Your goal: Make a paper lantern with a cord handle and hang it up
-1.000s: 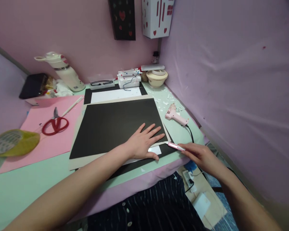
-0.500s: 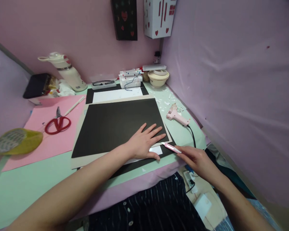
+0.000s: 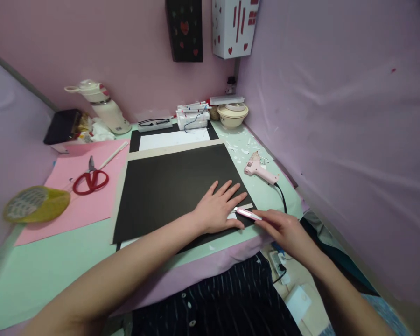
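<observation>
From the head camera, the left hand [image 3: 220, 208] lies flat, fingers spread, pressing on the near right corner of the black sheet [image 3: 171, 184], which rests on a tan board on the green table [image 3: 56, 261]. The right hand [image 3: 283, 228] pinches a pink craft knife [image 3: 247, 213], its tip at the sheet's right edge just beside the left hand's fingers; the blade itself is too small to make out. A pink glue gun [image 3: 259, 169] lies near, red scissors [image 3: 90, 179] well apart on pink paper.

Big black sheet [image 3: 168, 186] lay flat on the desk [image 3: 56, 261], pinned near its right corner; a slim pink knife [image 3: 247, 214] lay low, tip at that sheet's edge.
</observation>
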Demonstrator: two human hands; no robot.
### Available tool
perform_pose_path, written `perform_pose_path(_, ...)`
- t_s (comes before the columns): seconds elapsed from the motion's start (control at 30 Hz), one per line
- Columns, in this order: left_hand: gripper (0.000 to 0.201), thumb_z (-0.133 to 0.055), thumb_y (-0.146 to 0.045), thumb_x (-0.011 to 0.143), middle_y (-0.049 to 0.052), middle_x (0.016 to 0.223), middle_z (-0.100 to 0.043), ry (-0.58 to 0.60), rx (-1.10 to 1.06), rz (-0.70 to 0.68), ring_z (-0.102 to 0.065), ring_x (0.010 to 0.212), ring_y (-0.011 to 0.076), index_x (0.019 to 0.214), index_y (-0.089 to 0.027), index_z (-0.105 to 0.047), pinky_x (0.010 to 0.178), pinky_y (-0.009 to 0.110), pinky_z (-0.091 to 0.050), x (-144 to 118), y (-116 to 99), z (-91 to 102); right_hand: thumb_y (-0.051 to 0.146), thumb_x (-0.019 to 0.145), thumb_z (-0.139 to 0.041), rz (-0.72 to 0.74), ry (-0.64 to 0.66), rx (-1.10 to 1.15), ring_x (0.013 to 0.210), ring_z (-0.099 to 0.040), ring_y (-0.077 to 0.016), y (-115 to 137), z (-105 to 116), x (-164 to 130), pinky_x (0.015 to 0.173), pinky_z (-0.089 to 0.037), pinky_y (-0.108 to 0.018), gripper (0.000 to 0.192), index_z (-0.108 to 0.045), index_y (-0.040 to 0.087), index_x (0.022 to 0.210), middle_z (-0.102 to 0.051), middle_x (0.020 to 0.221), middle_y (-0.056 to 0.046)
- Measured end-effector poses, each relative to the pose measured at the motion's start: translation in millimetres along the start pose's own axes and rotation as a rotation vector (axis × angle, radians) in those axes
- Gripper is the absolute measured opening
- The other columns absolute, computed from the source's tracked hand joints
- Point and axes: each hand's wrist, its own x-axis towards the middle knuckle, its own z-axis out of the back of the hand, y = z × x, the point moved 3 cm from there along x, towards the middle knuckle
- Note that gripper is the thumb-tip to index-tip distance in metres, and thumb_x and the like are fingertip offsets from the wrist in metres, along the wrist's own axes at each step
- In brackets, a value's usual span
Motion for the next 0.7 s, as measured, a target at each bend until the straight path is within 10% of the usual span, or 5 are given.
perform_pose_path(0.27,0.087,-0.038,-0.078,0.085,0.008,0.163,-0.018,0.040,-0.022,-0.194,-0.012,0.151,0.0313,0.154,-0.026,-0.026,0.120,0.054,-0.006,-33.3,25.4,28.6,0.036,0.096,-0.052,0.033,0.018,-0.027,0.103,-0.068,-0.0254,-22.7,16.2,4.0,0.090,-0.055,-0.040,0.031,-0.068,0.029,0.121,-0.072,0.117,-0.006)
perform_pose_path(0.7,0.087,-0.037,-0.079,0.084,0.006,0.163,-0.019,0.096,-0.038,-0.215,-0.014,0.150,0.0310,0.155,-0.030,-0.022,0.120,0.053,-0.007,-50.2,36.6,12.2,0.032,0.097,-0.051,0.097,0.114,-0.013,0.106,-0.067,-0.0232,-6.1,11.9,8.8,0.089,-0.054,-0.035,0.033,-0.064,0.033,0.127,-0.070,0.121,-0.003)
